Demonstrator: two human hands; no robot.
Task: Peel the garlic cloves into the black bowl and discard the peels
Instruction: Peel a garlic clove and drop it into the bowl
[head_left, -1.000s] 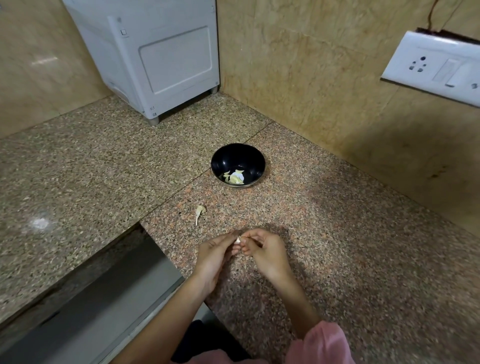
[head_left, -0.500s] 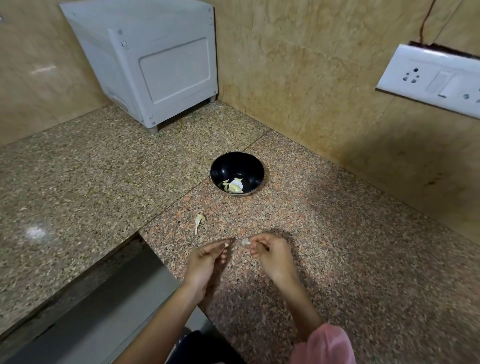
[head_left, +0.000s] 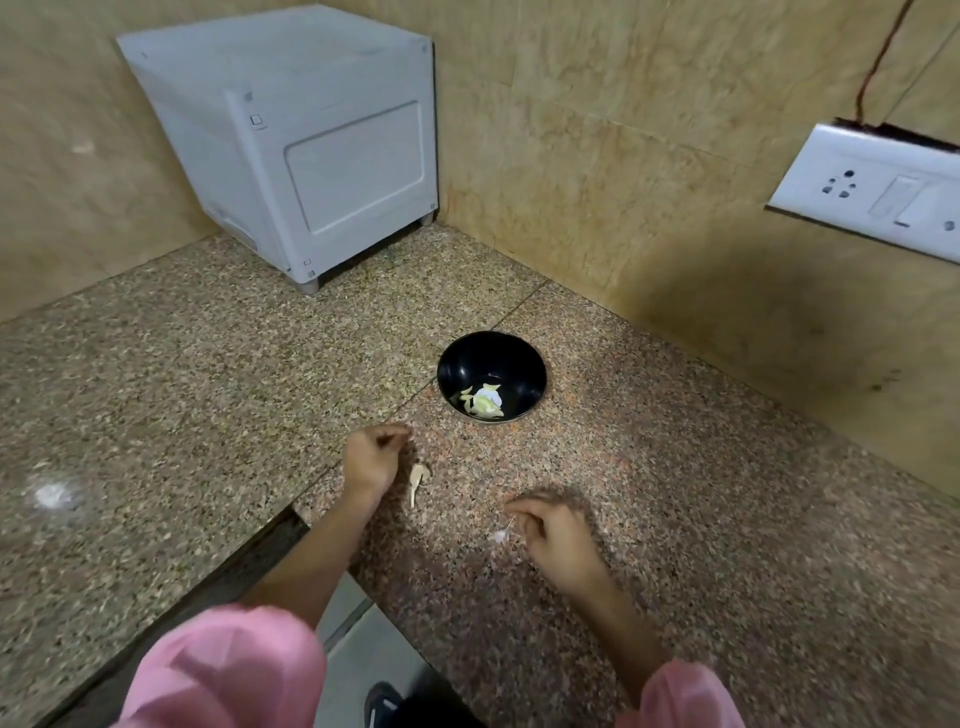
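Garlic clove just beside right hand fingers, blurred.

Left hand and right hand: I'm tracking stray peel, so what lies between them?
In the head view, a garlic scrap lies beside the left hand; a small white bit shows by the right hand.

Black bowl, speckled brown granite counter, pink sleeves, perhaps whitish peel.

Speckled granite counter, beige tiled walls, white switchboard.
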